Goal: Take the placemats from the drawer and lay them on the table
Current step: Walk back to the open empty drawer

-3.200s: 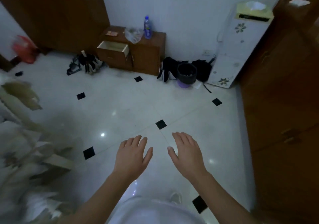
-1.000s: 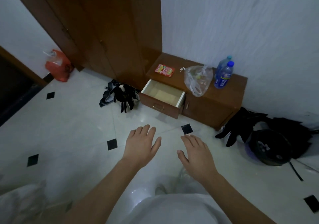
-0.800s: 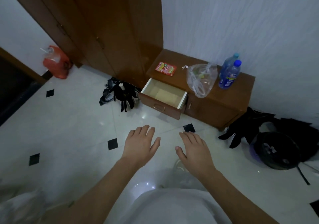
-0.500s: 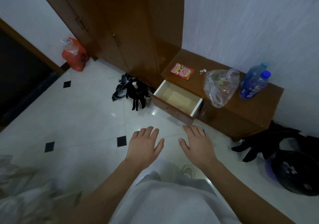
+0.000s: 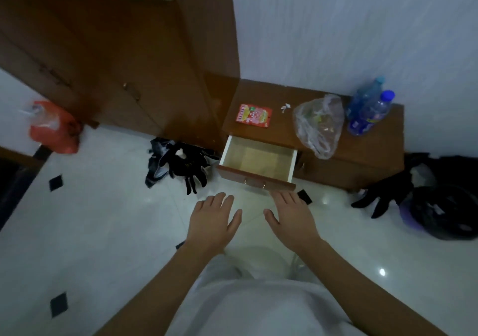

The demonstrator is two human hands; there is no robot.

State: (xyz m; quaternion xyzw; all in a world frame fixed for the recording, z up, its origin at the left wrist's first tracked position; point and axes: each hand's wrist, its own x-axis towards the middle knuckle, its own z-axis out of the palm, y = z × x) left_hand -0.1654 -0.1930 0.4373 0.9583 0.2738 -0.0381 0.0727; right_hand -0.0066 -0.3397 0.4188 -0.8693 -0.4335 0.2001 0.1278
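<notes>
A low brown cabinet (image 5: pixel 362 165) stands against the white wall, its left drawer (image 5: pixel 256 178) pulled open. The drawer's pale inside shows a flat beige bottom; I cannot tell whether a placemat lies there. My left hand (image 5: pixel 212 222) and my right hand (image 5: pixel 292 219) hover palm down with fingers spread, just in front of the drawer. My right fingertips are close below the drawer's front edge. Both hands hold nothing. No table is in view.
On the cabinet top lie a red packet (image 5: pixel 253 116), a clear plastic bag (image 5: pixel 318 126) and two blue bottles (image 5: pixel 367 113). Black cloth heaps (image 5: pixel 186 165) sit left of the drawer, a dark helmet (image 5: pixel 445 214) right, an orange bag (image 5: pixel 54 128) far left, a tall wardrobe (image 5: pixel 116 59) behind.
I have walked across the tiled floor toward the cabinet; the open drawer is now nearer and just beyond my fingertips. Both hands stay spread and empty.
</notes>
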